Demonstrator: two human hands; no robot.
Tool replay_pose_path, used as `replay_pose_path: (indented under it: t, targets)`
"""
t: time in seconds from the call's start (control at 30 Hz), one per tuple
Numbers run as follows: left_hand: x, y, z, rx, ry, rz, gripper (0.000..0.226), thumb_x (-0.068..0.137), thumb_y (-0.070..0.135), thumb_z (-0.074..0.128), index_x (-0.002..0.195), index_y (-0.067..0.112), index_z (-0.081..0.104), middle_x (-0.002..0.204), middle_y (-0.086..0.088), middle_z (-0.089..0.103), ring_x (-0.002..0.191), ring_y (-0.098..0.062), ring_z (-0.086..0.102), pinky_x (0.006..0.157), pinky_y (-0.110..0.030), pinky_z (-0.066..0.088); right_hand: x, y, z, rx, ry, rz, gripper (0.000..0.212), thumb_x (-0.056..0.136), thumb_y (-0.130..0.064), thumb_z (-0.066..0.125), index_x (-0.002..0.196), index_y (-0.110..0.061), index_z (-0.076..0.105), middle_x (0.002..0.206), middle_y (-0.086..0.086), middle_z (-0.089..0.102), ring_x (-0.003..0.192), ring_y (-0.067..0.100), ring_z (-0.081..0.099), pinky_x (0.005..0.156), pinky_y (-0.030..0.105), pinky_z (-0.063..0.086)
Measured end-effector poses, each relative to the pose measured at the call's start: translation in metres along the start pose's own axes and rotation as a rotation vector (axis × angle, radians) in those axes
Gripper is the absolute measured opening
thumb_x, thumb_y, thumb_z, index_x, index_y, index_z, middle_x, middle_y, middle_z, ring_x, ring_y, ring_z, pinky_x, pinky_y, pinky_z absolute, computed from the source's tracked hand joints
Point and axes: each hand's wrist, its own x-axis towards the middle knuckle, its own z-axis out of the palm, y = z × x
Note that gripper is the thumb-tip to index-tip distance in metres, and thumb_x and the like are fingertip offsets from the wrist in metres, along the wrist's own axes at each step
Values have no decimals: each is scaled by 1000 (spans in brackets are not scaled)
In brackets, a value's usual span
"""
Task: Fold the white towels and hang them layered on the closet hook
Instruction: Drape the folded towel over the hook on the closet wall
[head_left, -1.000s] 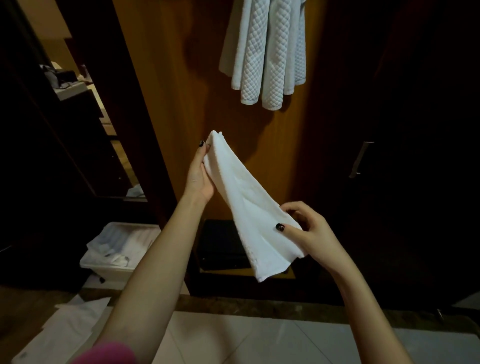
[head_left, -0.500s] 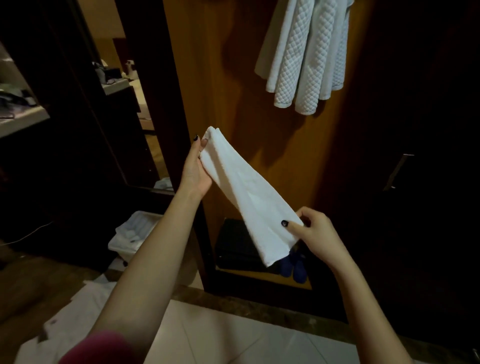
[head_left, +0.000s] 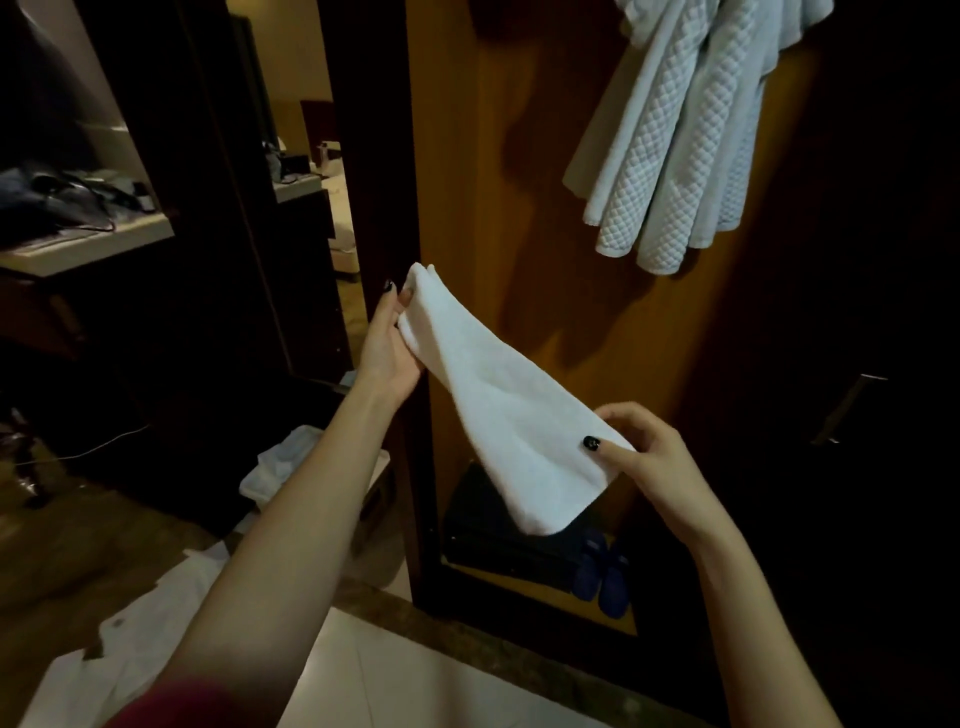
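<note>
Only the head view here, so one pass. Compared with a second ago, the camera has swung left and closer: the quilted white towels hanging high on the closet wall sit further right and bigger in frame, and a pair of blue slippers on the closet floor has come into view. The small plain white terry towel itself has barely changed, same long diagonal strip stretched between both hands. So my read is the fold is at the same stage, folded lengthwise and being held taut, not yet lifted to the hook. The hook itself is hidden at the top edge, can't see it.

Hands: the left hand is raised, palm toward the towel, fingers pinched shut on the upper end. The right hand is lower and nearer the body, thumb on top and fingers curled behind, closed on the towel's lower edge, with a rounded bit of cloth drooping below the grip. Both arms are stretched forward, the left more so.

Off to the lower left there's a white plastic bin with cloth in it, probably more laundry.
</note>
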Motion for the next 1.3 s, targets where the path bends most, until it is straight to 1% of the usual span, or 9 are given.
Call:
replay_pose_path:
  t: [0.13,0.3,0.37,0.5,0.57,0.7,0.87,1.03,1.3]
  targets:
    - [1,3,3,36,15,20,60,85,43,63,134,9,54,133,-14,60,123,-27,57,104,-41,46,-2,7,3,-45,-77,-98,50,91,2,62,116,-40,69,111,-19,65,94,-7,59,75,11,47]
    - [3,8,18,174,-10,15,54,89,31,66,135,4,53,130,-17,61,121,-29,59,106,-44,45,6,10,13,-239,-264,67,38,92,4,51,101,-22,77,93,2,48,74,1,51,74,18,47]
    - [7,8,21,209,-3,8,45,97,23,58,137,3,51,131,-19,60,123,-30,57,105,-43,47,6,13,21,-267,-223,76,25,98,-24,55,93,-14,77,90,-4,48,71,-1,46,71,19,41]
    - [4,8,38,287,-56,-14,52,100,21,53,146,3,36,139,-21,52,124,-30,55,99,-39,50,8,12,42,-324,-242,209,76,78,-79,31,87,-17,74,107,-14,57,89,-3,52,75,17,35]
    - [1,4,47,280,-70,-21,53,100,22,53,147,4,34,138,-19,52,122,-28,57,99,-39,50,10,12,56,-413,-257,236,81,72,-85,29,74,-8,57,97,-3,59,70,4,52,61,17,37]
    - [-1,0,60,289,-56,18,55,101,24,53,148,8,31,142,-17,48,127,-27,53,107,-44,44,12,23,78,-363,-206,213,49,86,-55,65,85,-6,62,82,2,63,63,7,58,47,12,37]
    - [4,3,52,313,-24,33,48,102,23,50,145,4,39,137,-18,52,122,-27,55,106,-41,45,7,34,64,-158,-21,242,29,90,-26,67,75,-3,61,66,3,60,61,15,56,53,22,38]
    - [9,-6,31,310,64,7,50,102,20,50,145,-1,38,137,-25,52,125,-37,53,97,-41,47,-5,41,36,-24,-8,243,33,97,-29,57,71,-10,49,54,-5,44,46,8,37,44,16,27]
    - [7,-29,18,221,145,-28,36,99,18,54,131,1,56,122,-18,65,110,-30,64,96,-42,51,-3,48,7,156,292,256,48,93,-29,66,94,18,59,78,19,60,72,29,56,66,40,40]
